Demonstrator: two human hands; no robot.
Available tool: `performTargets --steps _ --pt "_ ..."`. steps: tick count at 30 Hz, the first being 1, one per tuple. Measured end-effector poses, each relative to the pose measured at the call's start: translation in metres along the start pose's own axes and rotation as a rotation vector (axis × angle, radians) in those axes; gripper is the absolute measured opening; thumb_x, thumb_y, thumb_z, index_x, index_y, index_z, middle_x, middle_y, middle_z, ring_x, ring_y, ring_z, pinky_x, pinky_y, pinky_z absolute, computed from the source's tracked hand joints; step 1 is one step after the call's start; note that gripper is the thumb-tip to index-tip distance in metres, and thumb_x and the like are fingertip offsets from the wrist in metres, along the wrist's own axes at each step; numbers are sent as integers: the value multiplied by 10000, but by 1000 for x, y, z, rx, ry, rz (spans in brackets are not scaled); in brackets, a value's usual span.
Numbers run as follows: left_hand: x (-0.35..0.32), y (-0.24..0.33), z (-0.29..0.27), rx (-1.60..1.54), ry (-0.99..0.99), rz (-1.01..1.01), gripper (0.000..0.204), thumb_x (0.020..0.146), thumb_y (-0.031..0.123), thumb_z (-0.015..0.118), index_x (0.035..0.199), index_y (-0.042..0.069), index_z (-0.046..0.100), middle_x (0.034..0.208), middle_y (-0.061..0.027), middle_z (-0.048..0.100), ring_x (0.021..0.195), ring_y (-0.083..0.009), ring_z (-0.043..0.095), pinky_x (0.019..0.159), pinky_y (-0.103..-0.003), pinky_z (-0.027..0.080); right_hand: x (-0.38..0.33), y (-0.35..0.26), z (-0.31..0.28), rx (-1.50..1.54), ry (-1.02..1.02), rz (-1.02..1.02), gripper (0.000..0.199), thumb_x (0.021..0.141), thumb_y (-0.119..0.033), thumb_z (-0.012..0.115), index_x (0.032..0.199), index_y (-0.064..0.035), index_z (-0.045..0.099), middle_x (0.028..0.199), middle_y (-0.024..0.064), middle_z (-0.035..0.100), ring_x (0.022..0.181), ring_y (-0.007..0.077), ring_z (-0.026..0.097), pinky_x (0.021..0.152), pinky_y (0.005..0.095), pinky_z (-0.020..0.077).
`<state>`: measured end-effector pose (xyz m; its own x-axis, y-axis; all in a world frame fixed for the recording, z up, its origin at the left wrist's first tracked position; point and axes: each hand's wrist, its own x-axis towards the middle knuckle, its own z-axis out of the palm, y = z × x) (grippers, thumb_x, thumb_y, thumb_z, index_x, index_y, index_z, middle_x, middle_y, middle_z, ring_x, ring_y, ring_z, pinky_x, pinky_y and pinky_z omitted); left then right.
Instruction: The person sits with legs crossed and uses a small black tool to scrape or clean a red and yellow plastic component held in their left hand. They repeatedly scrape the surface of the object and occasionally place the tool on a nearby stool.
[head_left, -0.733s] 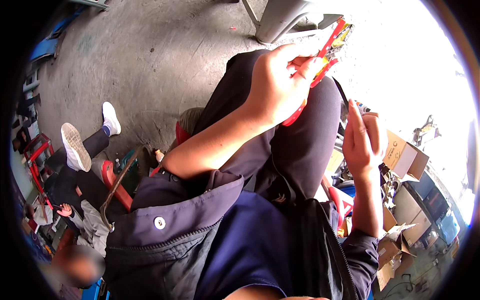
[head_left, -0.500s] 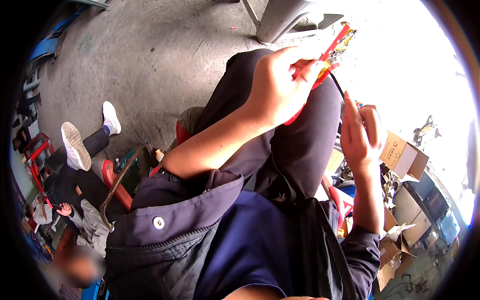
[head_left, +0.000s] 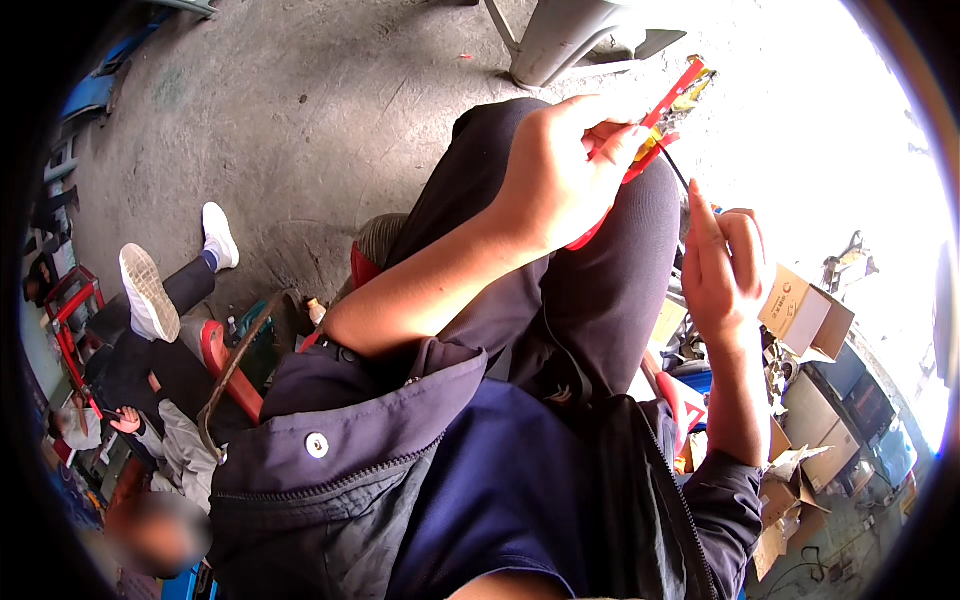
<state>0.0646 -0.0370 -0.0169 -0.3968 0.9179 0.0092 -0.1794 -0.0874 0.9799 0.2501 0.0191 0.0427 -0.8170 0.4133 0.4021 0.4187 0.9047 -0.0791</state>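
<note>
Red-and-yellow plastic thing (head_left: 672, 92) is up over the knees, just past the lap, with a long red strip sticking out toward the glare. Couldn't tell you exactly what it is, the fingers cover a good chunk of it. The left hand (head_left: 562, 170) has it pinched between thumb and fingers, and another bit of red peeks out below that hand, against the trouser leg.

Right hand (head_left: 726, 265) is gripping a thin dark tool (head_left: 679, 168), index finger stretched out along it. The tip is right up at the lower red edge, though I can't say if it's actually touching or just in front. The handle end is hidden in the fist.

Under all that: dark trousers (head_left: 615, 310), a dark jacket (head_left: 345, 425) hanging open, and a blue shirt (head_left: 485, 480).

Further out, a grey stool (head_left: 560, 45) stands on the concrete floor (head_left: 310, 110) past the knees. Over on the right there's an open cardboard box (head_left: 787, 302), with some torn cardboard (head_left: 778, 500) nearer the body. Off to the left another person sits in dark trousers and white shoes (head_left: 150, 290), near a red metal frame (head_left: 72, 310). Far right is pretty blown out by the light.
</note>
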Motion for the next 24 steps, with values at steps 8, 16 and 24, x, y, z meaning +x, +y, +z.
performTargets --steps 8,16,24 --pt "-3 0 1 3 7 -39 150 931 24 635 1036 -83 638 927 -92 693 859 -111 659 798 -233 532 -4 -2 -16 -109 -224 6 448 705 58 693 1148 -8 694 697 45 419 644 179 510 571 328 461" --pt "2 0 -6 -89 85 -123 189 930 50 645 1057 -89 636 984 -115 698 899 -130 670 847 -246 536 -53 11 -18 502 -261 961 165 908 -48 647 1066 -6 669 783 39 655 696 91 594 625 248 475" --pt "0 0 -2 -66 49 -32 184 945 65 627 1058 -79 638 956 -105 704 881 -125 670 821 -251 535 -62 -18 2 535 -461 905 170 883 -158 716 883 -2 651 769 47 644 670 81 594 604 246 472"
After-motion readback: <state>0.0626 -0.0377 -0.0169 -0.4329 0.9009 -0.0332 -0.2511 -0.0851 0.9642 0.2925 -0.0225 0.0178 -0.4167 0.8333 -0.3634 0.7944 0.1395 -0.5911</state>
